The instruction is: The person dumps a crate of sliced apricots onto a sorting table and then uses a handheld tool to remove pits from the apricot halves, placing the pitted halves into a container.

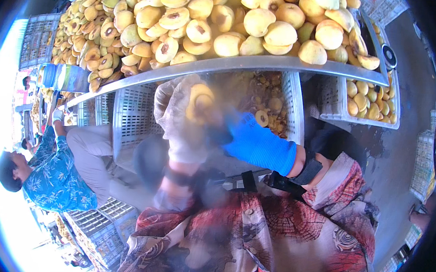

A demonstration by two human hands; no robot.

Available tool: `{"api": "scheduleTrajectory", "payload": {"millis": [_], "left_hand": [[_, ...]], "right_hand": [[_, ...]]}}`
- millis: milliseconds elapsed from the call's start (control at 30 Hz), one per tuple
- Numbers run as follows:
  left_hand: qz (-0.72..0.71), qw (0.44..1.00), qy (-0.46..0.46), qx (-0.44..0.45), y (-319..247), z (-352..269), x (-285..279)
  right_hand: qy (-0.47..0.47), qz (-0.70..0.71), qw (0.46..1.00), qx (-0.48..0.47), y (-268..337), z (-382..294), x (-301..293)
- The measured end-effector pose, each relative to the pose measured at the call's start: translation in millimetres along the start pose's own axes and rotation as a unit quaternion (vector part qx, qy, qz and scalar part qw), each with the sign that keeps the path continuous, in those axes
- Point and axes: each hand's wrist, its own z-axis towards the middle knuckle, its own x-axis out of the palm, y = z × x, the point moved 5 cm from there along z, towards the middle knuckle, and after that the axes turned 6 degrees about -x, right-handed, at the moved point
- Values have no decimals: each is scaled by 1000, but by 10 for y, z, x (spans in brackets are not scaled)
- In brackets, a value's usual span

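Note:
My left hand [180, 115], in a pale cloth glove, holds a halved yellow peach [198, 100] with its cut face turned towards my other hand. Close beside it on the right is my right hand [256, 141] in a blue knitted-cuff glove. Its fingertips reach towards the peach half, but a blurred patch hides them, so I cannot tell whether they grip a tool. Below both hands stands a white plastic crate [295, 103], with peach scraps [273, 102] and a ring-shaped piece of peach [262, 118] on its right side.
A metal-rimmed table [244, 62] heaped with halved peaches [197, 31] spans the top. At right, a white crate [392, 123] holds more peaches. A co-worker [60, 175] in a blue patterned shirt sits at left, near stacked crates [102, 229].

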Motion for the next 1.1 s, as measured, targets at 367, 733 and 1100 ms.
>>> {"api": "scheduleTrajectory", "payload": {"millis": [367, 733, 1100], "left_hand": [[11, 999, -3, -35, -24, 12, 4], [-24, 996, 12, -84, -19, 96, 127], [259, 951, -37, 164, -143, 47, 269]], "right_hand": [[9, 117, 991, 65, -262, -31, 391], [75, 281, 944, 154, -130, -62, 213], [-16, 144, 983, 109, -200, 25, 165]]}}
